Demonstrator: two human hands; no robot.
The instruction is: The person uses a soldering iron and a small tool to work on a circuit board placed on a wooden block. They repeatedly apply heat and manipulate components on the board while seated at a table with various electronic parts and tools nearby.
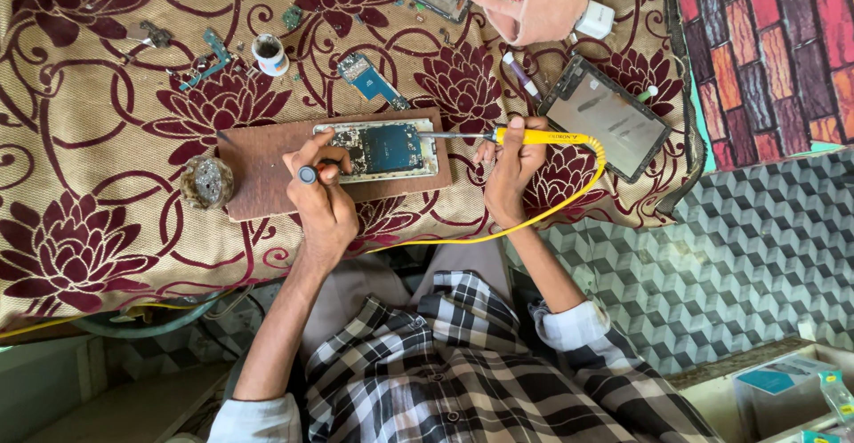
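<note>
table: cream cloth [80, 167], maroon flowers | floor [747, 256]: grey cube-pattern tiles | brick-pattern surface [783, 52] | light: daylight

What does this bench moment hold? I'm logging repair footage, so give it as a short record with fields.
Left hand: holds a small dark-tipped tool at the opened phone's circuit board
Right hand: grips a yellow-handled soldering iron, tip towards the board
Support: brown wooden board on a floral maroon cloth
Nearby: dark phone screen panel, small white pot
</note>
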